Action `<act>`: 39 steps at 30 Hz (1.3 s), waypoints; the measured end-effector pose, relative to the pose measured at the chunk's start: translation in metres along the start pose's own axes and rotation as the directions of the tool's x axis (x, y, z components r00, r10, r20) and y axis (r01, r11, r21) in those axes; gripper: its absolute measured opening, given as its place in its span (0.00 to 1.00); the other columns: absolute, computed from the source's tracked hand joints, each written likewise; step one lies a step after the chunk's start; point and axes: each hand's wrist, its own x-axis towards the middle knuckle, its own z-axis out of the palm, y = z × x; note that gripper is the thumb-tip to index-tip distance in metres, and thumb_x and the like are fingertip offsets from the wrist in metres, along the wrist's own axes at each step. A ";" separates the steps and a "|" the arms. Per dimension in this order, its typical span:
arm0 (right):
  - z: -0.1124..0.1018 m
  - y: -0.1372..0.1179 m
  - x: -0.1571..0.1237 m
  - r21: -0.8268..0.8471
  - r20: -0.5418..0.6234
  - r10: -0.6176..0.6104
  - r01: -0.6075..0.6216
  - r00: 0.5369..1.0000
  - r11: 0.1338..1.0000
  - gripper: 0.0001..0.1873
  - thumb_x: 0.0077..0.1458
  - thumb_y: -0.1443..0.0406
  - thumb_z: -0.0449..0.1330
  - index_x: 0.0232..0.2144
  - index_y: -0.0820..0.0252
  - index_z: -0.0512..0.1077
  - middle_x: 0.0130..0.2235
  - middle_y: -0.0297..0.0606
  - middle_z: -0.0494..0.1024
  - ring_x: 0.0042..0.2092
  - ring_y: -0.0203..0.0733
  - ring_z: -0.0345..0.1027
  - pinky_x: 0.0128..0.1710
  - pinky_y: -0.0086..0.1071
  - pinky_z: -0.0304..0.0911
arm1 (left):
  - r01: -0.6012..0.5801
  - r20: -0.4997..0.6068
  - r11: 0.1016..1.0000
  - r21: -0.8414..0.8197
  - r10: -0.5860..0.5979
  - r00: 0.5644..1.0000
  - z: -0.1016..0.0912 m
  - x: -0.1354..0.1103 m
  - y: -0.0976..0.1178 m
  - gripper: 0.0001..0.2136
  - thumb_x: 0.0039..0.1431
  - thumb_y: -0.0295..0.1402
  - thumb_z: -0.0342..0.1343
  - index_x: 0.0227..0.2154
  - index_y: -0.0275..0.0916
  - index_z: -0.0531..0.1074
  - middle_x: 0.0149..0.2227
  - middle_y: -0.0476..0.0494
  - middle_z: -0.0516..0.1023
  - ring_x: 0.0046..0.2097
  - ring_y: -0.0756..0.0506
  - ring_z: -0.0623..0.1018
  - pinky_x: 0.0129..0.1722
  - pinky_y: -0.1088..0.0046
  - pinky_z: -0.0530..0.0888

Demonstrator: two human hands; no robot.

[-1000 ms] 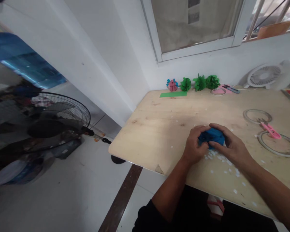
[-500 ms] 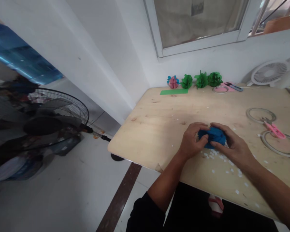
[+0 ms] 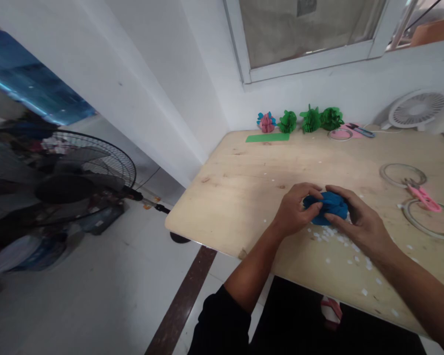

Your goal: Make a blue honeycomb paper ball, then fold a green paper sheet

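A blue folded-paper flower (image 3: 330,207) is held low over the wooden table (image 3: 222,197), between both hands. My left hand (image 3: 298,207) grips its left side, thumb in front and fingers curled behind. On its right side, my right hand (image 3: 358,214) closes with the thumb at the front and the fingers over the far edge. Small white paper scraps (image 3: 329,234) lie scattered below the flower and toward the table's near edge.
Along the wall stand a pink-and-blue paper flower (image 3: 267,122) and green paper flowers (image 3: 311,120), behind a green strip (image 3: 267,138). Pink snips (image 3: 425,197) lie between wire coils (image 3: 431,219) at right. A white fan (image 3: 418,109) stands at the back right; a black floor fan (image 3: 92,172) is at left.
The blue paper flower looks slightly more spread at its top between the hands. Both hands keep their hold, and the whole view has shifted slightly.
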 end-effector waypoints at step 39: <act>0.002 0.002 0.000 -0.030 -0.018 -0.011 0.011 1.000 0.999 0.30 0.55 0.50 0.64 0.58 0.48 0.67 0.58 0.41 0.72 0.59 0.55 0.66 0.62 0.51 0.60 | -0.268 -0.040 0.888 0.373 0.304 0.952 0.005 -0.006 0.000 0.07 0.65 0.29 0.53 0.37 0.38 0.77 0.41 0.40 0.82 0.48 0.44 0.80 0.53 0.61 0.77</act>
